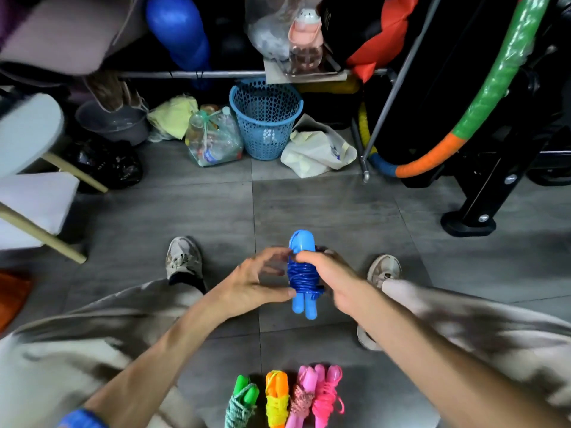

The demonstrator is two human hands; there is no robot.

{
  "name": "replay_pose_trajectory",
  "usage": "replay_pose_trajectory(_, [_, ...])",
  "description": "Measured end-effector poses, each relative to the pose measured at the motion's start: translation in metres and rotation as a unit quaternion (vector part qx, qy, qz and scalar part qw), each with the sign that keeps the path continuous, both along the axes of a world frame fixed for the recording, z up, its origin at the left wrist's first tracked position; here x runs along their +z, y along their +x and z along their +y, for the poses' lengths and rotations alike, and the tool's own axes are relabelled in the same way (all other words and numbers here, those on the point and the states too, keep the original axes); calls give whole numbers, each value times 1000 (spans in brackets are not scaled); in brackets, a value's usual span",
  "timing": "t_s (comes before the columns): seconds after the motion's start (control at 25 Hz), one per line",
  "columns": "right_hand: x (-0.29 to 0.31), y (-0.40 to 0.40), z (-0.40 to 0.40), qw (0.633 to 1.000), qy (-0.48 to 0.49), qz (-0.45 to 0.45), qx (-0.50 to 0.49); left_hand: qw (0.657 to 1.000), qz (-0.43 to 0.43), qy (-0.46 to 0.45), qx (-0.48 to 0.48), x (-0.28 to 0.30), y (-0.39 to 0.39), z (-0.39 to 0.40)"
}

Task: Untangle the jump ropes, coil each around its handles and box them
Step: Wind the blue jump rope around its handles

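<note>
— What do we see at the floor's (324, 205) far edge?
— We see a blue basket (265, 118), a bag of bottles (213, 140) beside it, a white bag (318, 149).

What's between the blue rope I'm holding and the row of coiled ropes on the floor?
In the head view, only bare grey floor lies between the blue rope and the row of coiled ropes.
</note>
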State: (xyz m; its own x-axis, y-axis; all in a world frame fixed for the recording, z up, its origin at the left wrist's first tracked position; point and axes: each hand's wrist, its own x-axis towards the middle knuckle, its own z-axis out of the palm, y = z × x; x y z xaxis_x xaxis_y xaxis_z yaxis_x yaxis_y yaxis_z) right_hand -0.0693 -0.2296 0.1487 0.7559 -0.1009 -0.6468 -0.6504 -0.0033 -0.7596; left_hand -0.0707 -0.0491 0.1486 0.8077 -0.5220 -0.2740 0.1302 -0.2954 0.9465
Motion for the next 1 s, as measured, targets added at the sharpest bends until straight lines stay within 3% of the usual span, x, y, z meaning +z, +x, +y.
replay_pose_trajectory(0.16, [-95, -54, 3, 987, -40, 139, -64, 971, 102, 216, -20, -79, -25, 26])
replay_pose_trajectory(0.28, [-143, -99, 3, 977, -65, 195, -66, 938, 209, 269, 62, -155, -62, 53])
replay_pose_trajectory(0.36, [-166, -120, 4, 974, -100, 202, -31, 904, 251, 345, 36, -194, -88, 58])
replay_pose_trajectory(0.48, [-202, -145, 7, 969, -124, 204, 65, 868, 167, 463, -72, -221, -115, 49])
replay_pose_trajectory(0.64, [-246, -167, 17, 957, -146, 214, 126, 868, 170, 466, -24, -247, -131, 43])
replay_pose_trajectory(0.72, [-256, -176, 27, 949, -227, 186, 119, 882, 218, 418, 22, -263, -144, 47])
replay_pose_trajectory(0.84, [-260, -184, 32, 900, -376, 198, 96, 890, 262, 361, 90, -276, -156, 49])
replay_pose_trajectory(0.92, [-263, -187, 27, 890, -363, 266, 67, 886, 280, 359, 88, -282, -159, 44])
replay_pose_trajectory(1.0, [-278, -188, 16, 909, -273, 313, 19, 878, 316, 344, 104, -291, -163, 44])
